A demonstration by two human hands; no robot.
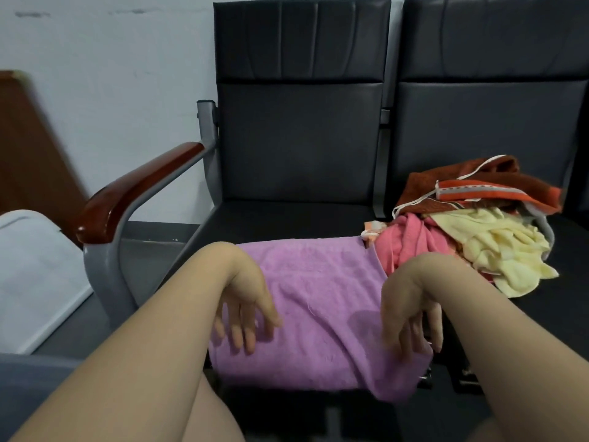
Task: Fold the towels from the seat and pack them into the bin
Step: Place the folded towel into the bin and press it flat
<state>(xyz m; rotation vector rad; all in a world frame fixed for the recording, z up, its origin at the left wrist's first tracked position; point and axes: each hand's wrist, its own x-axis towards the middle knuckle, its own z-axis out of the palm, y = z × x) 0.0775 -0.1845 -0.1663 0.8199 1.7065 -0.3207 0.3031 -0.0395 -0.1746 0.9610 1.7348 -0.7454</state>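
Head view, one frame. Item 1: purple towel (318,298), laid flat lengthwise on the dark seat (287,218), its near end hanging over the front edge; the fold count is not readable, so it may be a single layer or already doubled. Item 2: left hand (245,311), fingers apart and relaxed, lying on the towel's left side and gripping nothing. Item 3: right hand (411,317), fingers likewise loose and spread, over the towel's near right edge; whether its tips touch the cloth or hang just above it cannot be told, but no pinch shows. Item 4: unfolded pile (462,215) on the neighbouring seat (567,298), made up of a brown-and-orange towel (497,189) on top, a pink towel (411,240) touching the purple one's far right corner, and a yellow towel (497,250) in front. Progress, as a judgement: early, with one towel in hand mid-fold, at least three left crumpled, and none visibly packed. Unresolved: no bin can be identified. A white object (38,266) at the left, beyond the wooden armrest (137,189), is cut off by the frame edge and could be the bin or something else. The pile may hide further towels beneath. The picture is soft at the lower edge.
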